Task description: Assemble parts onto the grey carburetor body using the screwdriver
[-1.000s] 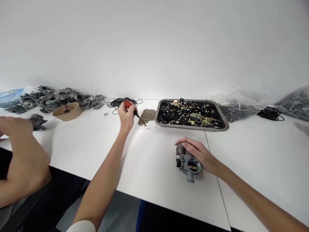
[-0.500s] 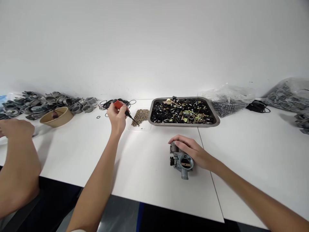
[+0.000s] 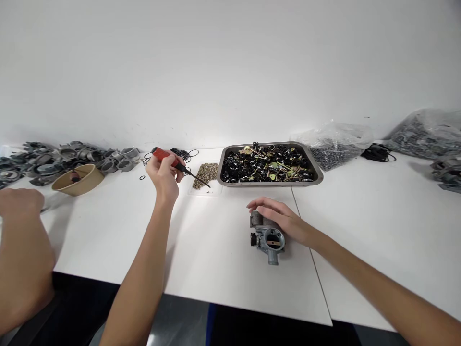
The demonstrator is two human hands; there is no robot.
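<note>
My left hand (image 3: pixel 163 174) is closed around the red and black handle of a screwdriver (image 3: pixel 166 156). Its dark shaft slants down to the right, and the tip is over the front part of a shallow clear tray (image 3: pixel 216 191). Small brass-coloured screws (image 3: pixel 206 175) are heaped in that tray. On the white table, my right hand (image 3: pixel 279 216) curls over the top of a grey metal carburetor (image 3: pixel 268 240), steadying it with the fingers on its far side. The carburetor's round bore faces me; part of its upper body is hidden under the hand.
Behind the carburetor stands a metal tray (image 3: pixel 270 183) full of black and brass-coloured parts. Plastic bags of small parts (image 3: pixel 333 146) lie to the right. Black O-rings (image 3: pixel 185 154), a tan bowl (image 3: pixel 79 181) and grey castings (image 3: pixel 72 156) are leftward, near another person's arm (image 3: pixel 25 259).
The screwdriver has tipped to a flatter slant, its tip shifting slightly right over the clear tray. My right hand stays on the carburetor. The whole view has shifted a little.
</note>
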